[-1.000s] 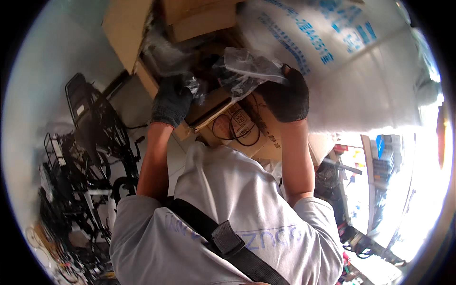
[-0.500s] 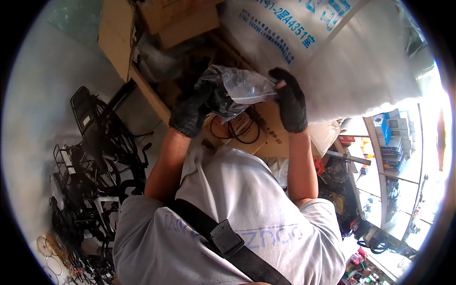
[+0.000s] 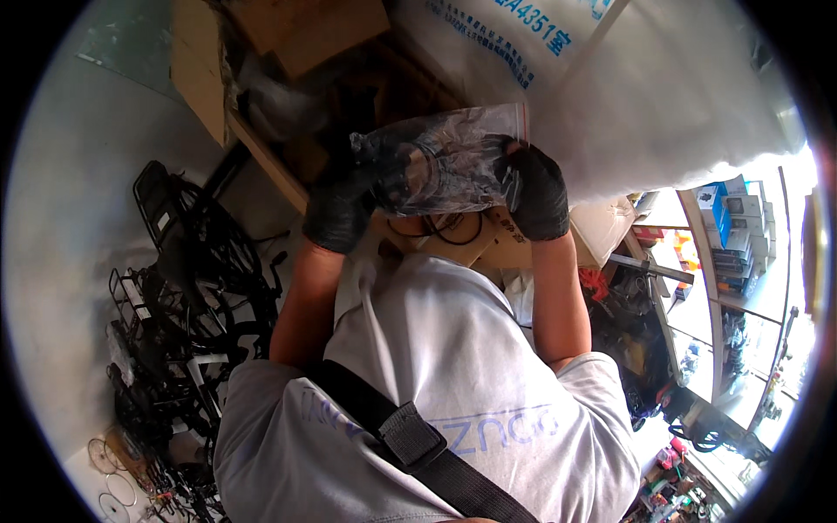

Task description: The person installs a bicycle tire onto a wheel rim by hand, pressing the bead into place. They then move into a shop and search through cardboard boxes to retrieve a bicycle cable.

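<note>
Between my hands a clear plastic zip bag (image 3: 466,166) is stretched out sideways, with a dark object inside its left part whose kind I cannot make out. My left hand (image 3: 340,205), in a black glove, grips the bag's left end. The right end, by the red-edged opening, is pinched in my gloved right hand (image 3: 536,192). Beneath the bag lies a cardboard piece (image 3: 501,244) with a dark looped cable (image 3: 458,231) on it. Beyond my left hand stands an open cardboard box (image 3: 266,166) with crumpled plastic in it.
A large white sack (image 3: 628,113) with blue print fills the far right. Folding bicycles or similar black frames (image 3: 187,261) stand along the left wall. Shelves with boxes (image 3: 737,227) are at the right, and mixed clutter (image 3: 628,340) lies beside my right arm.
The bag has been pulled from a bunched shape into a wide, flatter one, and its red edge now shows. My right hand has shifted slightly to the right.
</note>
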Action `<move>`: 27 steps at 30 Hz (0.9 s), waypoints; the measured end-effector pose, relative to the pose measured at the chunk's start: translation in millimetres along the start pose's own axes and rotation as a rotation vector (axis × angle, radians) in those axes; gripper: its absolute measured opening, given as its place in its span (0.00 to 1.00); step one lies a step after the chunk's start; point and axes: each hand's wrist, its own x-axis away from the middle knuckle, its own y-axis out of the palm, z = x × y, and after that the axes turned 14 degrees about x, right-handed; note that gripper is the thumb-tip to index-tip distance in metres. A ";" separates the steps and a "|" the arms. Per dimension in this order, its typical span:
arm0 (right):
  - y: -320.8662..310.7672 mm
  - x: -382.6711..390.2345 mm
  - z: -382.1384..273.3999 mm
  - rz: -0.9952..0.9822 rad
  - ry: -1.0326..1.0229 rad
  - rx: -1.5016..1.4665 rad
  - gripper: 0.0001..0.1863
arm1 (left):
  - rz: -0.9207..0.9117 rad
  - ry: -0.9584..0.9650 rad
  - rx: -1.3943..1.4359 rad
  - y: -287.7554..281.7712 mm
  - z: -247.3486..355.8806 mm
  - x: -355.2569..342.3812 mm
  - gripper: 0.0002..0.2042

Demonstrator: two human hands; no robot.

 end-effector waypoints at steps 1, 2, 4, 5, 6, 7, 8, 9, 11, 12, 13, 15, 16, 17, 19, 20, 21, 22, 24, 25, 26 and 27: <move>-3.1 -2.2 -4.3 0.028 -0.122 0.192 0.06 | -0.035 -0.013 0.052 -8.7 -2.3 0.3 0.19; -4.6 -3.3 -5.3 0.055 -0.243 0.385 0.07 | -0.048 0.000 0.069 -14.5 -5.2 1.5 0.19; -6.5 -2.3 8.5 -0.001 -0.189 0.424 0.10 | -0.077 0.024 0.104 -21.9 -9.6 3.5 0.20; -6.1 0.5 12.0 -0.021 -0.123 0.364 0.11 | -0.076 0.005 0.123 -22.6 -10.1 3.2 0.21; -5.5 2.5 13.7 -0.037 -0.057 0.304 0.13 | -0.074 -0.014 0.142 -22.3 -9.6 2.3 0.21; -4.0 1.7 5.9 -0.044 0.047 0.164 0.14 | -0.073 -0.032 0.160 -22.2 -10.0 2.0 0.21; -3.2 3.0 5.1 -0.046 0.156 0.056 0.14 | -0.050 -0.030 0.151 -23.0 -11.3 2.4 0.21; -2.3 4.8 4.3 -0.035 0.265 -0.053 0.14 | -0.028 -0.028 0.142 -23.9 -12.7 3.1 0.22; -1.4 5.0 10.9 -0.004 0.341 -0.041 0.13 | -0.007 -0.023 0.121 -24.8 -13.5 2.2 0.21; -1.4 5.7 14.8 0.014 0.308 0.049 0.13 | -0.007 -0.022 0.110 -26.0 -14.4 1.6 0.21; -3.8 6.7 20.5 0.028 0.122 0.299 0.13 | -0.007 -0.017 0.099 -24.6 -13.8 0.8 0.21; -3.4 8.3 26.1 0.099 -0.096 0.538 0.13 | 0.006 -0.016 0.072 -15.4 -13.1 2.0 0.20; -2.1 8.5 27.2 0.156 -0.126 0.528 0.12 | 0.012 -0.015 0.059 -11.7 -12.7 2.0 0.20; -1.4 8.5 27.7 0.214 -0.155 0.518 0.11 | 0.020 -0.012 0.018 -12.0 -12.7 1.3 0.20; -5.0 8.3 26.2 0.209 -0.213 0.638 0.10 | 0.038 -0.003 -0.060 -14.5 -13.7 0.2 0.20; -7.6 8.5 25.5 0.205 -0.244 0.698 0.09 | 0.026 0.003 -0.046 -16.9 -14.9 0.2 0.19; -10.7 9.4 25.7 0.150 -0.262 0.690 0.10 | 0.015 0.009 -0.033 -20.0 -16.5 0.2 0.19; -14.5 11.1 26.9 0.096 -0.280 0.679 0.10 | 0.006 0.015 -0.021 -22.4 -17.9 0.5 0.19; -15.4 12.9 31.1 0.073 -0.315 0.633 0.11 | 0.015 -0.005 -0.025 -25.7 -19.1 0.2 0.19; -13.5 15.9 36.3 0.106 -0.327 0.606 0.11 | 0.016 -0.021 -0.023 -26.8 -20.5 -0.4 0.18; -11.4 19.1 41.3 0.140 -0.339 0.579 0.11 | 0.027 -0.033 -0.048 -27.3 -21.7 -0.6 0.18; -8.2 22.6 45.7 0.146 -0.284 0.557 0.11 | 0.037 -0.047 -0.074 -27.6 -22.9 -1.0 0.18</move>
